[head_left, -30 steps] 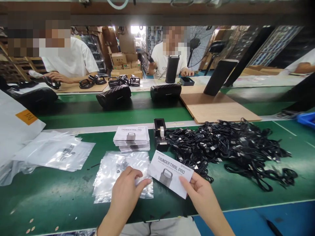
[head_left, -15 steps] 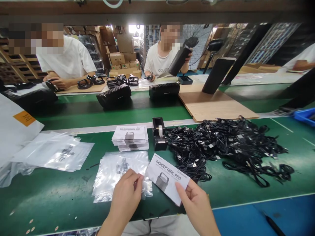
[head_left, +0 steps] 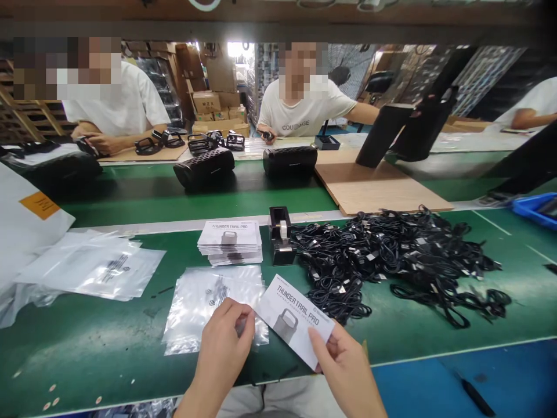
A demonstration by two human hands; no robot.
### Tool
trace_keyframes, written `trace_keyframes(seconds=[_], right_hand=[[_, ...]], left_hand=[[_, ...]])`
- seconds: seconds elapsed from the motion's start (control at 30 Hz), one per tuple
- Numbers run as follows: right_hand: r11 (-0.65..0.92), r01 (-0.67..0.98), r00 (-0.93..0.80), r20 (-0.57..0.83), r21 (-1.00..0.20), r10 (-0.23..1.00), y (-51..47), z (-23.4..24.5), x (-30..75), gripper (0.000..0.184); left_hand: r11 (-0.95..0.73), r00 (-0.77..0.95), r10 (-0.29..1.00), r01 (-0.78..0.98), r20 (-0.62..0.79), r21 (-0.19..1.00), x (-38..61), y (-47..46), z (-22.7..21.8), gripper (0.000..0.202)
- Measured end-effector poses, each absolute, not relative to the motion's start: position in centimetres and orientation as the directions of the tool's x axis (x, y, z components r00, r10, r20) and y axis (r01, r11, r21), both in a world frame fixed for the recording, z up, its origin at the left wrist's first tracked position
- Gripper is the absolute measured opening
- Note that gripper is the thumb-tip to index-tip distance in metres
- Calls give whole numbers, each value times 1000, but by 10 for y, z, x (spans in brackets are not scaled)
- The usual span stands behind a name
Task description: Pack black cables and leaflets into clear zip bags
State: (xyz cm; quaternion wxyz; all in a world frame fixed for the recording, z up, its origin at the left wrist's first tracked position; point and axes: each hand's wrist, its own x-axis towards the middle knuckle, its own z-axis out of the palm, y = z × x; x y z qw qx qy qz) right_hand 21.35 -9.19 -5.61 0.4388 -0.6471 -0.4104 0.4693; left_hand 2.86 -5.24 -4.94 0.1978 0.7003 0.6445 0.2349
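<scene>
My right hand point(head_left: 344, 369) pinches a white "Thunder Trail Pro" booklet point(head_left: 290, 317) by its lower right corner and holds it tilted over the green table. My left hand point(head_left: 225, 348) rests on a stack of clear plastic bags point(head_left: 204, 301), its fingers pinched on the top bag's right edge, close to the booklet's left end. A stack of the same booklets point(head_left: 230, 242) lies just beyond the bags. A black tape dispenser point(head_left: 279, 236) stands to the right of that stack.
A big heap of black cables point(head_left: 404, 259) covers the table's right half. More clear bags point(head_left: 98, 267) lie at the left. Black speakers point(head_left: 203, 168) ride a green conveyor beyond. Two people in white shirts work on the far side. A blue bin point(head_left: 537, 209) sits at the right edge.
My left fingers have curled from flat into a pinch on the top bag. The booklet in my right hand has drifted slightly left and down. The person across has put down the black speaker.
</scene>
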Motion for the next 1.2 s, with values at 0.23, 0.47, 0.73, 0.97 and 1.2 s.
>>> trace_keyframes(seconds=[0.23, 0.47, 0.73, 0.97, 1.2], right_hand=[[-210, 299, 230, -143, -931, 962, -94, -61, 218, 42], [-211, 460, 199, -132, -862, 971, -92, -57, 224, 34], [-356, 251, 49, -356, -900, 933, -94, -46, 219, 32], [-481, 222, -38, -500, -848, 865, -86, -38, 217, 25], [-520, 186, -109, -544, -833, 832, -88, -49, 215, 24]], left_hand=[[-68, 53, 998, 802, 43, 594, 28, -52, -50, 13], [-97, 102, 995, 847, 19, 523, 31, -51, -49, 16], [-142, 94, 989, 835, 116, 531, 34, -51, -48, 15], [-226, 77, 961, 777, 266, 588, 36, -56, -49, 10], [-236, 127, 966, 797, 227, 556, 33, -53, -55, 10]])
